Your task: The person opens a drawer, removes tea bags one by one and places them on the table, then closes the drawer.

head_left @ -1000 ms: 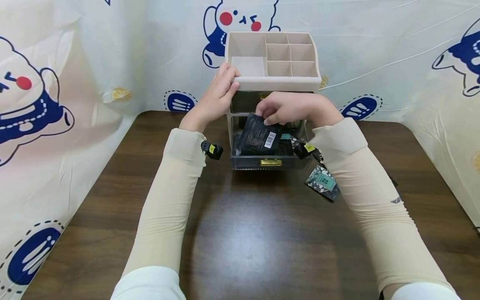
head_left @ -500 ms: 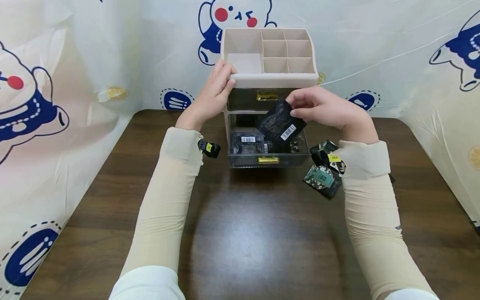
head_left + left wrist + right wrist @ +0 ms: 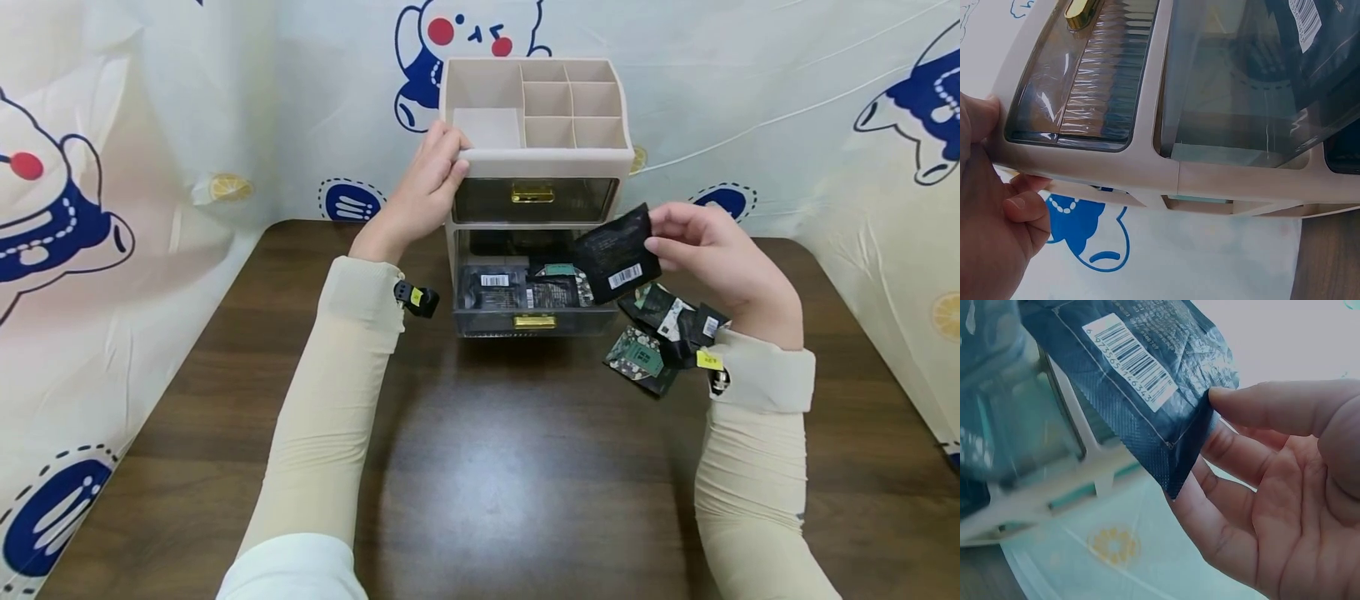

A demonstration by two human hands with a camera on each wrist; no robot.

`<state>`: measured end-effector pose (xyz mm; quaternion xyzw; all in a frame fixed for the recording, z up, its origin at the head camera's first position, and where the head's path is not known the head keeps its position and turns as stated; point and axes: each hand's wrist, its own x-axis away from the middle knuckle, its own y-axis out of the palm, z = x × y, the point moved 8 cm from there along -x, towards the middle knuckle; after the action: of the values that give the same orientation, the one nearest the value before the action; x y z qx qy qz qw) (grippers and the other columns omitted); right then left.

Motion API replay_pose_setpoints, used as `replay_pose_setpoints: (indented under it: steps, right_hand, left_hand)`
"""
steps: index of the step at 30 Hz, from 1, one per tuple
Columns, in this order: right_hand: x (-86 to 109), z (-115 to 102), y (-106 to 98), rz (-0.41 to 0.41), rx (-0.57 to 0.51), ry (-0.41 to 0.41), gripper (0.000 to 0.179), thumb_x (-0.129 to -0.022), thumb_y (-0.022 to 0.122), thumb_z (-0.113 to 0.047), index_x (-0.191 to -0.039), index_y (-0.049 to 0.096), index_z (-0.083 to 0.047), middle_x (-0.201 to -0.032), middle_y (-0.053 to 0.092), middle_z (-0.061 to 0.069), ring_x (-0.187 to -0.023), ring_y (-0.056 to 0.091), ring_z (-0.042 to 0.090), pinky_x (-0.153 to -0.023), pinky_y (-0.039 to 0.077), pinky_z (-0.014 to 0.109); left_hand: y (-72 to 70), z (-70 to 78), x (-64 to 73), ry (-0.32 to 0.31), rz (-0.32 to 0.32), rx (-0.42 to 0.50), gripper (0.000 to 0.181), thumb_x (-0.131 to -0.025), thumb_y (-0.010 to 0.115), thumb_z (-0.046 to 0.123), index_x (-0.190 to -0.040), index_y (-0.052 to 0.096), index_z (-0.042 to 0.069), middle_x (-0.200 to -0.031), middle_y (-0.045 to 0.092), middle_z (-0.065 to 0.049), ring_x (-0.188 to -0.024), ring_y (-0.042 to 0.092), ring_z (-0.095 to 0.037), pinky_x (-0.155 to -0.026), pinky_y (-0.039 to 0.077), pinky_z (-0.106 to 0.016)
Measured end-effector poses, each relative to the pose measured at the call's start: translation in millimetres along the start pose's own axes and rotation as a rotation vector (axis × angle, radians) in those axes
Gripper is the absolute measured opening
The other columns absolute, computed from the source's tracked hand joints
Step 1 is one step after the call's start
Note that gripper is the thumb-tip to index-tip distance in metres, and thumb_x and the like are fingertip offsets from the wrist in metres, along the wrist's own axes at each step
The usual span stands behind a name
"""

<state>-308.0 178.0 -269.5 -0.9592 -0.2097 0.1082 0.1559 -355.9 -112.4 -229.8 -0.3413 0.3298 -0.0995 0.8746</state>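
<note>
A flat black sachet (image 3: 609, 250) with a white barcode is pinched at its edge between the thumb and fingers of my right hand (image 3: 723, 254). It hangs tilted at the right end of the pulled-out lower drawer (image 3: 480, 323), overlapping it in the head view. The right wrist view shows the thumb on the printed face of the sachet (image 3: 1147, 381). My left hand (image 3: 420, 187) grips the upper left side of the cream drawer organizer (image 3: 536, 160), thumb in front and fingers behind in the left wrist view. Several dark sachets (image 3: 491, 292) lie inside the drawer.
Right of the organizer, several black and green patterned sachets (image 3: 636, 360) lie in a loose pile on the brown wooden table (image 3: 480, 467). A shut upper drawer (image 3: 480, 200) sits above the pulled-out one. Behind hangs a white patterned cloth (image 3: 750, 108).
My right hand has drawn the black sachet up out of the lower drawer and carried it to the right. My left hand stays on the organizer.
</note>
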Motion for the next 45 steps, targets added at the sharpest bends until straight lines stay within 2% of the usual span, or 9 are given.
replay_pose_setpoints:
  steps: [5,8,13,18,26,28,33,38,45]
  right_hand:
    - [17.8,18.7,-11.7,0.023,-0.308,-0.023,0.021,-0.096,0.055,0.008,-0.105,0.066,-0.007,-0.098,0.074,0.000,-0.083,0.070,0.011,-0.072,0.057,0.021]
    - [25.7,29.9,-20.6,0.073,-0.399,-0.011,0.020,-0.095,0.056,0.009,-0.104,0.065,-0.006,-0.095,0.074,0.000,-0.079,0.069,0.010,-0.070,0.057,0.021]
    - [39.0,44.9,-36.8,0.173,-0.388,0.012,0.018,-0.095,0.057,0.006,-0.104,0.062,-0.009,-0.084,0.067,-0.004,-0.061,0.055,0.008,-0.060,0.051,0.017]
    - [51.1,60.1,-47.0,0.200,-0.424,0.054,0.019,-0.096,0.057,0.006,-0.105,0.063,-0.010,-0.086,0.066,-0.005,-0.069,0.060,0.008,-0.065,0.054,0.018]
    - [64.0,77.6,-62.0,0.202,-0.456,0.100,0.021,-0.097,0.053,0.007,-0.106,0.061,-0.010,-0.085,0.065,-0.003,-0.065,0.057,0.010,-0.061,0.051,0.020]
    - [67.4,85.6,-65.0,0.179,-0.451,0.128,0.021,-0.098,0.053,0.007,-0.107,0.061,-0.010,-0.087,0.066,-0.003,-0.070,0.060,0.010,-0.065,0.052,0.020]
    - [71.4,112.8,-71.2,0.110,-0.308,0.238,0.020,-0.100,0.052,-0.001,-0.108,0.065,-0.015,-0.093,0.067,-0.005,-0.078,0.065,0.010,-0.071,0.055,0.021]
    - [73.8,143.4,-73.3,0.037,-0.229,0.354,0.018,-0.102,0.052,-0.006,-0.105,0.065,-0.018,-0.092,0.067,-0.006,-0.075,0.063,0.012,-0.068,0.056,0.025]
    - [73.0,166.8,-72.1,-0.029,0.013,0.496,0.015,-0.104,0.051,-0.017,-0.109,0.061,-0.027,-0.094,0.062,-0.014,-0.082,0.058,0.008,-0.072,0.052,0.026]
  left_hand:
    - [0.9,-0.3,0.3,-0.012,-0.002,0.005,0.024,-0.106,0.038,0.016,-0.110,0.046,-0.006,-0.117,0.037,-0.016,-0.113,0.035,-0.028,-0.097,0.029,-0.034]
    - [0.6,-0.4,0.1,-0.023,-0.001,0.010,0.023,-0.106,0.037,0.016,-0.110,0.046,-0.006,-0.117,0.037,-0.016,-0.114,0.035,-0.027,-0.098,0.029,-0.034]
    - [0.6,-0.6,-0.5,-0.025,-0.002,-0.011,0.024,-0.106,0.037,0.017,-0.111,0.046,-0.005,-0.118,0.037,-0.016,-0.113,0.035,-0.027,-0.098,0.029,-0.034]
    - [1.4,-0.1,-1.1,-0.014,-0.006,-0.017,0.023,-0.106,0.037,0.016,-0.110,0.046,-0.005,-0.118,0.038,-0.017,-0.112,0.034,-0.028,-0.099,0.028,-0.034]
    - [-0.1,0.3,-1.1,-0.009,0.009,0.013,0.022,-0.106,0.038,0.015,-0.110,0.045,-0.006,-0.118,0.037,-0.017,-0.114,0.035,-0.028,-0.099,0.029,-0.033]
    - [0.2,0.5,-1.1,-0.011,0.010,0.014,0.022,-0.106,0.038,0.015,-0.110,0.045,-0.005,-0.117,0.037,-0.017,-0.114,0.035,-0.027,-0.098,0.029,-0.034]
    - [-0.5,1.7,-0.5,0.004,0.011,-0.003,0.023,-0.106,0.039,0.016,-0.110,0.046,-0.006,-0.117,0.039,-0.019,-0.112,0.036,-0.029,-0.098,0.030,-0.034]
    - [2.4,1.8,-0.8,0.002,0.001,-0.007,0.024,-0.106,0.039,0.016,-0.110,0.046,-0.006,-0.116,0.039,-0.018,-0.111,0.036,-0.028,-0.097,0.029,-0.034]
    - [0.8,1.6,-0.3,-0.007,0.010,-0.001,0.023,-0.106,0.039,0.016,-0.109,0.046,-0.006,-0.116,0.038,-0.017,-0.112,0.036,-0.028,-0.097,0.029,-0.033]
